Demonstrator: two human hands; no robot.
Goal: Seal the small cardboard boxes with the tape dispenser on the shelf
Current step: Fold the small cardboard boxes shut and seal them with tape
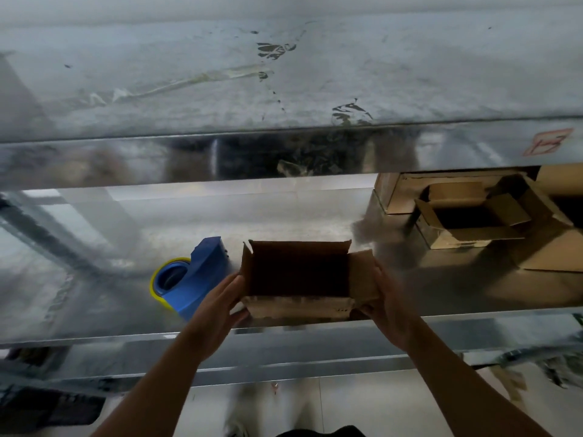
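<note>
A small brown cardboard box (299,307) stands on the metal shelf (94,323) near its front edge, its top flaps open and its inside dark. My left hand (217,313) grips the box's left side, thumb on the near wall. My right hand (386,307) holds the right side, fingers curled round the right flap. A blue tape dispenser (195,279) with a yellow roll lies on the shelf just left of the box, close to my left hand.
Several more open cardboard boxes (467,222) stand at the back right of the shelf. An upper metal shelf (284,89) overhangs above, with a red-marked label (547,141) on its front lip. Below the shelf edge is a tiled floor (362,405).
</note>
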